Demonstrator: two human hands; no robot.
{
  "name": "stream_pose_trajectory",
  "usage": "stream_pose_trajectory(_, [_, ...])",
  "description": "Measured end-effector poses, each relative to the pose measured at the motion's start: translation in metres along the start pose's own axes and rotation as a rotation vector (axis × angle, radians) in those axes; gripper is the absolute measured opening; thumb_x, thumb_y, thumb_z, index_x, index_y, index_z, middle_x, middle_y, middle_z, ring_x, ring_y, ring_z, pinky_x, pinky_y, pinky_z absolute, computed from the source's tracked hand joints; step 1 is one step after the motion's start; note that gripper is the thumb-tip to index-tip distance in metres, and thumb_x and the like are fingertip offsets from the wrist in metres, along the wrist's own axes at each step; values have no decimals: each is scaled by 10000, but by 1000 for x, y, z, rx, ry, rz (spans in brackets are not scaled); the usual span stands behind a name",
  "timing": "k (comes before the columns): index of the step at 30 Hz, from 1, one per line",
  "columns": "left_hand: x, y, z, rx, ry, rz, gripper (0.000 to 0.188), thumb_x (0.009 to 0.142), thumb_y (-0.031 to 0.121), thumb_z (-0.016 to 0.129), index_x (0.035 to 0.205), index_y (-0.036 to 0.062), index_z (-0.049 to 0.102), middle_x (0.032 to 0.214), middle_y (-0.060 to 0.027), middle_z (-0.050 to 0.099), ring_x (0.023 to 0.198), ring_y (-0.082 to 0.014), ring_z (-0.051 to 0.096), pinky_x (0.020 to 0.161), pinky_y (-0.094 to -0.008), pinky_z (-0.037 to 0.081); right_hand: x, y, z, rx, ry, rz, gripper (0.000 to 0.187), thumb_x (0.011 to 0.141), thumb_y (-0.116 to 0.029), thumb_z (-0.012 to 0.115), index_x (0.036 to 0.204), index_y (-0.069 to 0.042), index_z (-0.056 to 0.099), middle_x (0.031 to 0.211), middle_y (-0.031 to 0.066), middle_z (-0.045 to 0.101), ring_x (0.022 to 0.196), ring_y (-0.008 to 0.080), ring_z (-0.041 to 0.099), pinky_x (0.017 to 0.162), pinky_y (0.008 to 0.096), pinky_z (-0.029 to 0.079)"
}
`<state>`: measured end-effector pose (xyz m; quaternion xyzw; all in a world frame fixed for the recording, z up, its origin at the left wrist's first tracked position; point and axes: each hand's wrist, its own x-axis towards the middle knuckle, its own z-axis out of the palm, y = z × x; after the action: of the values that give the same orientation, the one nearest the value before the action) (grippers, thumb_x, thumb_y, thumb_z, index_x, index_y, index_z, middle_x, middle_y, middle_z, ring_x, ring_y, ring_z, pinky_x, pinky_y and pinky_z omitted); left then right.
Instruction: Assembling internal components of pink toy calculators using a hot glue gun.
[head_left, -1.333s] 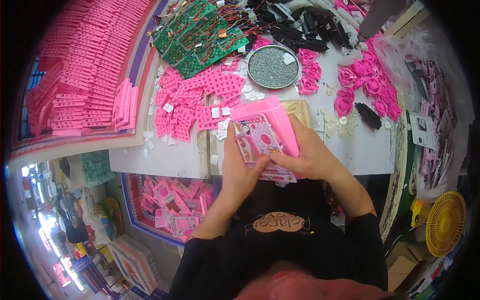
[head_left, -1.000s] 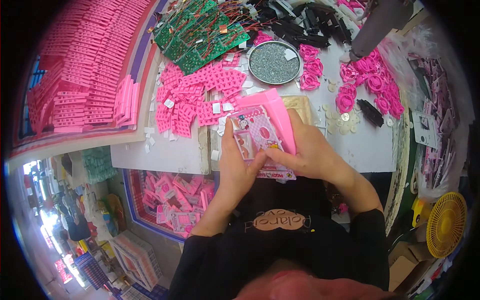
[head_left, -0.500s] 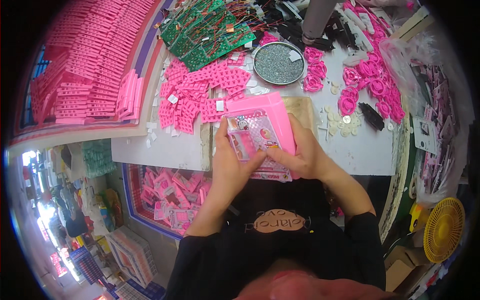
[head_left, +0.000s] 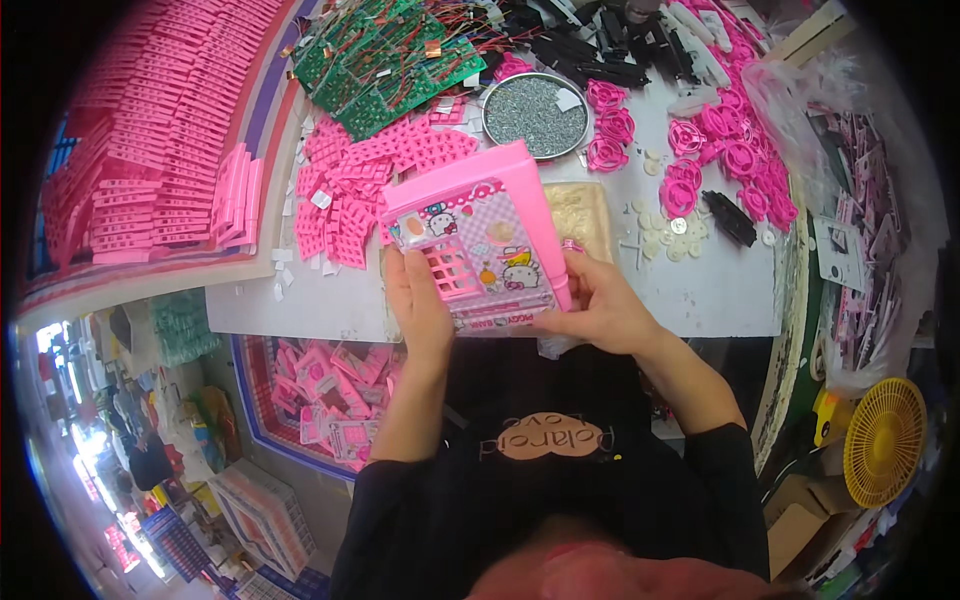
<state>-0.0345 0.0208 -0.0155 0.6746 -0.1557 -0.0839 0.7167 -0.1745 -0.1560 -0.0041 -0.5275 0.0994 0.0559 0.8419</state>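
Between my two hands is a pink plastic toy casing (head_left: 500, 255), tilted over the table's near edge. Its printed face carries cartoon figures on a purple checked ground, and a grid of square openings shows at its left. My left hand (head_left: 415, 305) grips the left side, thumb on the printed face. At the lower right corner, my right hand (head_left: 600, 305) closes on the casing, with its fingers partly behind. Behind the casing lies a gold-coloured pad (head_left: 585, 215). Pink keypad pieces (head_left: 340, 185) are heaped beyond my left hand.
Green circuit boards (head_left: 390, 75) with wires and a round dish of small metal screws (head_left: 535, 115) are at the back. Pink rings (head_left: 735, 150), pale discs (head_left: 680, 235) and a black part (head_left: 730, 218) lie right. Stacked pink panels (head_left: 170, 130) fill the left; a bin (head_left: 260, 420) of casings sits below.
The casing has moved left and tilted, and its printed face shows more fully. My left thumb has shifted to the left side, and my right hand to the lower right corner.
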Motion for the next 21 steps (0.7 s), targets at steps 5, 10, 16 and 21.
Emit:
stream_pose_trajectory(5, [-3, 1, -5, -61, 10, -112, 400, 1116, 330, 372, 1314, 15, 520, 1082, -66, 639, 904, -106, 626, 785, -259, 521, -11, -8, -5, 17, -21, -20, 577, 890, 16, 724, 1410, 22, 474, 1269, 118, 651, 1134, 166, 655, 957, 312, 551])
stream_pose_trajectory(10, [-1, -9, -6, -139, 78, -156, 435, 1119, 370, 354, 1296, 14, 531, 1090, -86, 649, 937, -141, 653, 819, -281, 541, -10, 2, 13, 98, 81, -134, 597, 867, -3, 737, 1406, 31, 481, 1162, 81, 696, 1062, 173, 679, 916, 304, 530])
stream_pose_trajectory(16, [-3, -7, 3, -345, 150, -247, 413, 1115, 364, 371, 1305, 30, 523, 1141, -86, 642, 985, -165, 655, 855, -320, 548, -8, 0, 18, -613, 199, -426, 466, 867, -76, 748, 1279, 44, 565, 1002, 90, 719, 864, 118, 678, 793, 260, 524])
stream_pose_trajectory(21, [9, -12, -10, -360, 92, -254, 426, 1120, 355, 347, 1313, 17, 522, 1176, -104, 650, 1037, -198, 665, 906, -343, 548, -11, -3, 20, -414, 165, -374, 385, 886, -125, 744, 1212, 36, 615, 950, 85, 714, 824, 107, 662, 746, 280, 541])
